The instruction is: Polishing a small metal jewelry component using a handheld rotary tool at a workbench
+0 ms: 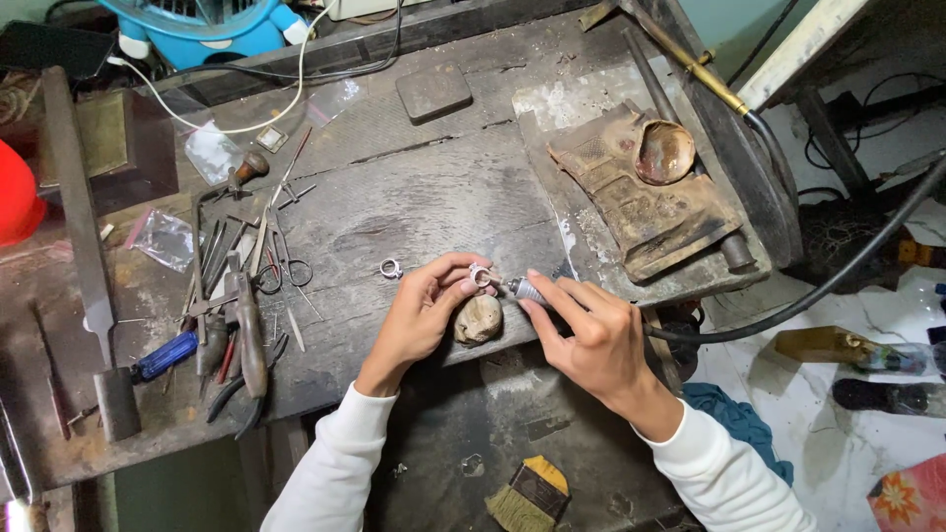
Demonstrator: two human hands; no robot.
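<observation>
My left hand [426,313] pinches a small silver ring [480,277] at its fingertips, held over a rounded worn wooden peg [479,319] at the bench's front edge. My right hand [588,335] grips the metal handpiece [524,290] of a rotary tool, its tip touching the ring. A black flexible shaft [818,286] runs from the handpiece off to the right. A second silver ring [391,268] lies on the bench just left of my left hand.
Pliers, files, scissors and a blue-handled screwdriver [163,357] lie at the left of the dark wooden bench [434,197]. A scorched pad with a brown dish [664,152] sits at the right. A brush [525,495] lies below; a blue fan [212,28] stands behind.
</observation>
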